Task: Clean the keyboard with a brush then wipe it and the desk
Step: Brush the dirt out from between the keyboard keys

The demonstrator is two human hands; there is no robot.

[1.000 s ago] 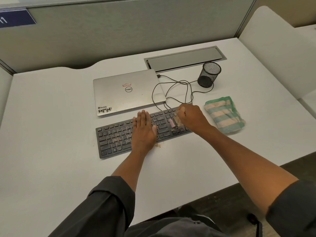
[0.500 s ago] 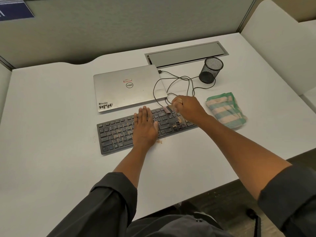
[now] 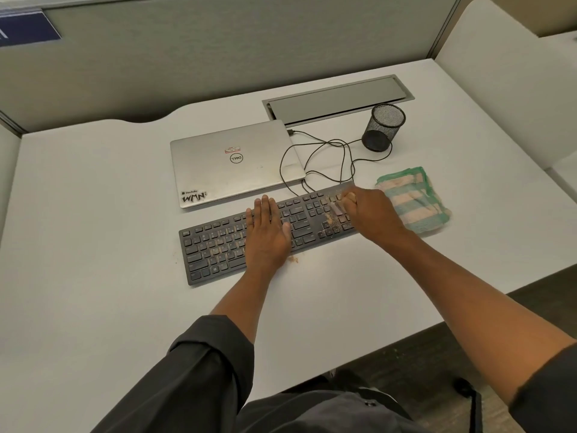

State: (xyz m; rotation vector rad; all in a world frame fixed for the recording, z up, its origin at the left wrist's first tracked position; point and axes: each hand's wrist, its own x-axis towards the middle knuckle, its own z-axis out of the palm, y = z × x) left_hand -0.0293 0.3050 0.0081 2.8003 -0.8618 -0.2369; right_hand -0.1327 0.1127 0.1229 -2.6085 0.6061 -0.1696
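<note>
The keyboard (image 3: 271,232) is laid on the desk (image 3: 93,214), steadied by the flat left hand (image 3: 265,229). What seems a small brush (image 3: 336,209) is clenched in the right hand (image 3: 371,214). Crumbs (image 3: 332,219) could be driven under keys by hard strokes.

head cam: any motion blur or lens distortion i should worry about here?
Head view: the right hand and the brush it grips are smeared; the left hand, flat on the keyboard, is sharp. Wide-angle bending curves the desk edges. Light is soft and even, with no glare.
</note>
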